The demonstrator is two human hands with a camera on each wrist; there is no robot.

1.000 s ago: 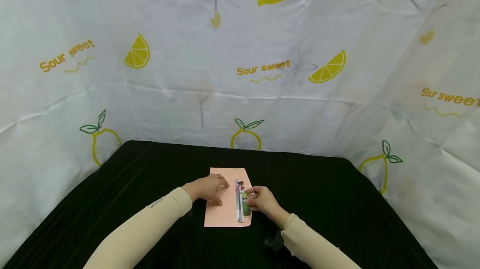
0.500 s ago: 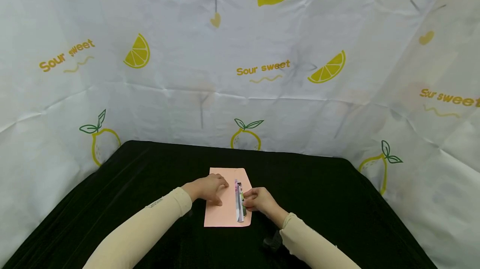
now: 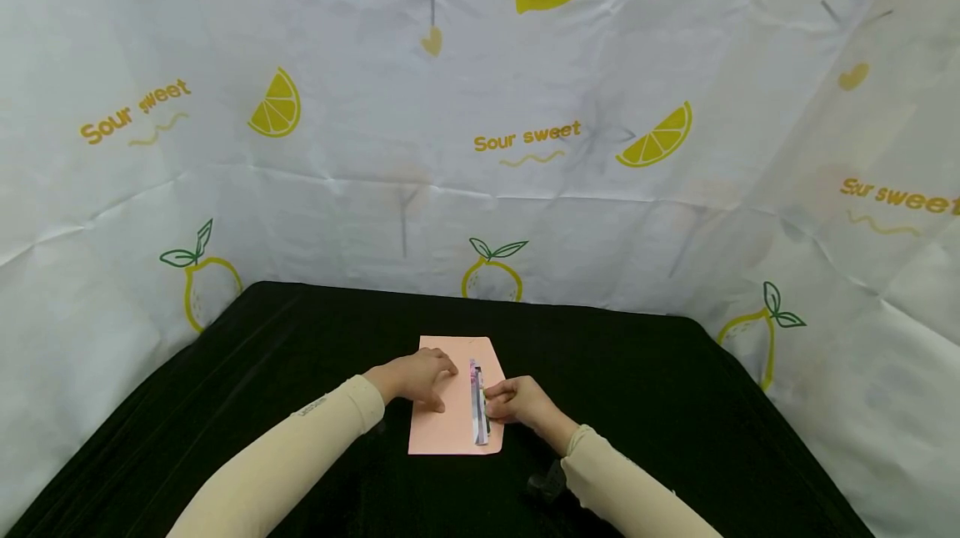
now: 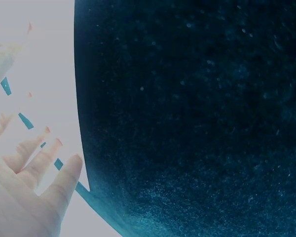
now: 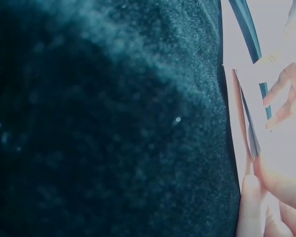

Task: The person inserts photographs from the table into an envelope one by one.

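A pink envelope (image 3: 438, 440) lies on the black cloth with its tapered flap side to the right. Along that side stands a narrow strip of a printed paper card (image 3: 478, 421), grey and white with bits of purple and green. My left hand (image 3: 416, 377) rests on the envelope's left part, fingers spread. At the card's right edge, my right hand (image 3: 528, 404) pinches it between thumb and fingers, which cover part of it. The left wrist view shows the left hand (image 4: 32, 192) overexposed. In the right wrist view, the right hand's fingers (image 5: 251, 202) meet the pale paper edge.
Black velvety cloth (image 3: 637, 404) covers the table around the envelope. A small dark object (image 3: 547, 484) lies by the right sleeve, its kind unclear. A white curtain (image 3: 360, 146) with lemon prints hangs behind the table.
My right hand has shifted slightly left with the card. The card's green part, wide before, now shows only as a sliver. The left hand and the envelope have stayed in place.
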